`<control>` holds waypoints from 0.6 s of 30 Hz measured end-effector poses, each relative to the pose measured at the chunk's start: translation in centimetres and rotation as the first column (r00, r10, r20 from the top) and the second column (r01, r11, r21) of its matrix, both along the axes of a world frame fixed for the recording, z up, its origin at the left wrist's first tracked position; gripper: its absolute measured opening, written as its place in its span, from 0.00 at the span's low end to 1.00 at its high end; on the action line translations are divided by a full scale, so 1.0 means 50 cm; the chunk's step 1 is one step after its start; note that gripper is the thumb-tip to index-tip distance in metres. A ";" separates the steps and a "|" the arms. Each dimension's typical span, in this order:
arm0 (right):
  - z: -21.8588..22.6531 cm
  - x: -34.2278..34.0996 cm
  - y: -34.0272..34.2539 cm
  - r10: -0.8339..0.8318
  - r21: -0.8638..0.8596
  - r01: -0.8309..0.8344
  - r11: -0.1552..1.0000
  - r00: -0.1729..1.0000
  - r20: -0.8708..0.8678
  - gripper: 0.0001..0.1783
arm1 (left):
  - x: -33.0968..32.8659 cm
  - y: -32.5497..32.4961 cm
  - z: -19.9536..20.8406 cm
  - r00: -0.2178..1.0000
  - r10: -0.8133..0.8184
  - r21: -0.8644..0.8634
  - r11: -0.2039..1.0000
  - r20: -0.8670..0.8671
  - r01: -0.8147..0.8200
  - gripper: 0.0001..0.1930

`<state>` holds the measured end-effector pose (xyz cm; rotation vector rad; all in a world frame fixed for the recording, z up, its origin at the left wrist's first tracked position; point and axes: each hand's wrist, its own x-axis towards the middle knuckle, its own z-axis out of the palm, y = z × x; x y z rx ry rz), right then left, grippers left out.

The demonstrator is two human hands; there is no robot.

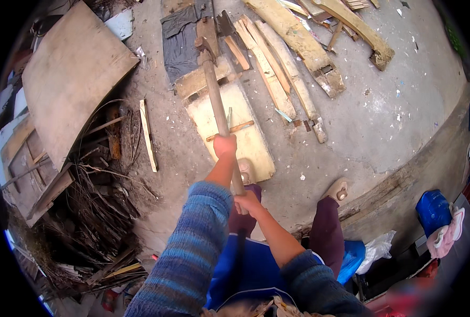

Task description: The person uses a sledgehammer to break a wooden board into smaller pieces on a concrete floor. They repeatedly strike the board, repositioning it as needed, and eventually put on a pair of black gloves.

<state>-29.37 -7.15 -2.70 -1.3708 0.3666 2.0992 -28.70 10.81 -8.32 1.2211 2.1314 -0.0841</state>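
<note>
Both my hands grip the long wooden handle of an axe [217, 98]. My left hand [225, 145] is closed round the middle of the handle. Nearer my body, my right hand [248, 203] is closed round its lower end. The rusty head lies at the far end, over a dark brown wooden piece [207, 34]; whether it touches the wood I cannot tell. Below the handle lies a pale foam-like block [203, 113] with a thin brown stick [241, 127] across it. One of my shoes [245, 170] is at the block's near end.
Long planks [293, 79] lie at the far right of the block. A large plywood sheet [76, 74] leans over a heap of branches [103, 211] on the left. A low concrete ledge [382, 195] runs along the right, with blue and white bags [377, 251] beyond.
</note>
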 end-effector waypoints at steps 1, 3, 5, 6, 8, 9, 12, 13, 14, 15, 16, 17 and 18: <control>-0.017 -0.002 -0.005 0.025 0.008 -0.025 1.000 1.000 0.011 0.10 | 0.004 -0.007 -0.015 0.994 0.105 -0.054 0.993 -0.024 -0.106 0.14; -0.073 0.006 -0.028 0.127 -0.028 -0.124 0.992 0.982 0.138 0.10 | 0.031 -0.026 -0.033 0.971 0.236 -0.083 0.968 -0.022 -0.237 0.13; -0.143 0.010 -0.070 0.200 -0.036 -0.197 0.980 0.954 0.226 0.10 | 0.039 -0.059 -0.077 0.962 0.271 -0.064 0.961 0.038 -0.269 0.10; -0.197 0.034 -0.092 0.215 -0.013 -0.220 0.975 0.937 0.274 0.10 | 0.063 -0.070 -0.101 0.946 0.309 -0.040 0.951 0.094 -0.307 0.10; -0.288 0.095 -0.135 0.236 0.021 -0.258 0.966 0.913 0.332 0.09 | 0.105 -0.114 -0.158 0.904 0.383 -0.009 0.922 0.191 -0.388 0.09; -0.326 0.150 -0.149 0.245 0.036 -0.275 0.961 0.903 0.354 0.08 | 0.131 -0.133 -0.189 0.874 0.412 0.006 0.904 0.258 -0.428 0.09; -0.420 0.366 -0.178 0.452 0.026 -0.524 0.851 0.758 0.471 0.14 | 0.273 -0.159 -0.259 0.806 0.449 0.083 0.853 0.386 -0.515 0.10; -0.393 0.399 -0.123 0.416 0.113 -0.497 0.861 0.814 0.406 0.09 | 0.255 -0.136 -0.292 0.829 0.444 0.199 0.828 0.339 -0.525 0.10; -0.389 0.456 -0.100 0.445 0.140 -0.543 0.828 0.788 0.425 0.09 | 0.269 -0.126 -0.324 0.838 0.441 0.266 0.808 0.321 -0.526 0.10; -0.385 0.519 -0.093 0.546 0.085 -0.634 0.768 0.719 0.431 0.09 | 0.314 -0.125 -0.318 0.794 0.487 0.171 0.803 0.365 -0.571 0.10; -0.376 0.581 -0.094 0.578 0.038 -0.645 0.763 0.709 0.404 0.08 | 0.377 -0.114 -0.289 0.742 0.529 0.071 0.793 0.412 -0.605 0.09; -0.353 0.608 -0.078 0.609 0.023 -0.662 0.749 0.703 0.368 0.08 | 0.412 -0.089 -0.271 0.706 0.546 0.061 0.771 0.451 -0.634 0.09; -0.310 0.619 -0.053 0.615 0.025 -0.650 0.759 0.730 0.299 0.08 | 0.416 -0.080 -0.251 0.673 0.569 0.052 0.744 0.473 -0.666 0.09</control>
